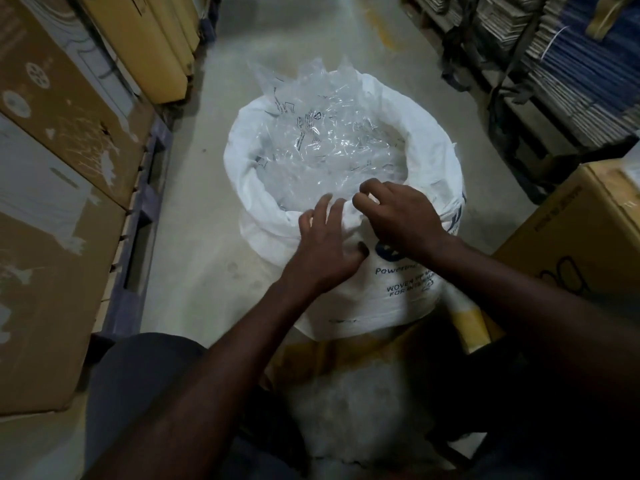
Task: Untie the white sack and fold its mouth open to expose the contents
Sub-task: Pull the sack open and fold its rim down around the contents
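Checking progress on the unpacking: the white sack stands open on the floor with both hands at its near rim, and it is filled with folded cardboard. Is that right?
Not quite. The white sack is open on the floor with the left hand and right hand at its near rim, but the head view shows crumpled clear plastic bags inside, not cardboard.

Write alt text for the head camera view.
Two hands work the near rim of an open white sack standing on a warehouse floor: the left hand lies on the folded rim, the right hand pinches it. Clear plastic bags fill the sack, with cardboard boxes alongside.
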